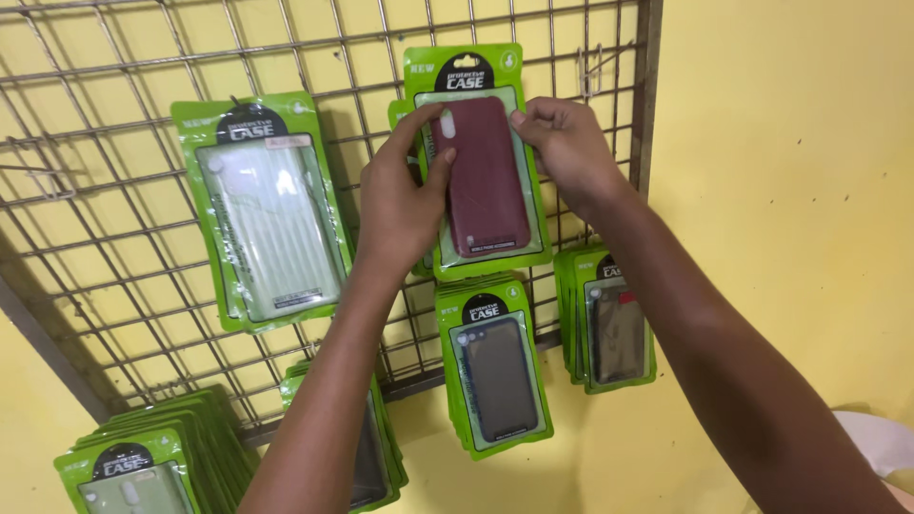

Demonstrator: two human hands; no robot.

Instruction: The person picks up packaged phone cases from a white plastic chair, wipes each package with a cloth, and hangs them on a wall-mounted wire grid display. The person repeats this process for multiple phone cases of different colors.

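Both hands hold one green pack [476,162] against the wire grid [114,76] on the yellow wall [781,190]. The pack has a clear front, and a dark red phone case [487,181] shows inside it. The left hand [400,195] grips the left edge of the pack, with the fingers curled around it and the thumb lying on the front, over the red case. The right hand [566,143] pinches the upper right edge, with the fingers closed on the rim. The pack is upright, high on the grid, near its right border.

To the left of it, another green pack [262,214] hangs on the grid, slightly tilted, with a pale ribbed case inside. Below the held pack hangs a bundle of packs with a dark blue case [497,376] in front. Just to the right, a second bundle [614,328] hangs with a dark case. In the lower left corner a stack of green packs [143,457] is partly visible. Behind the left forearm, one more bundle [381,466] is mostly hidden.
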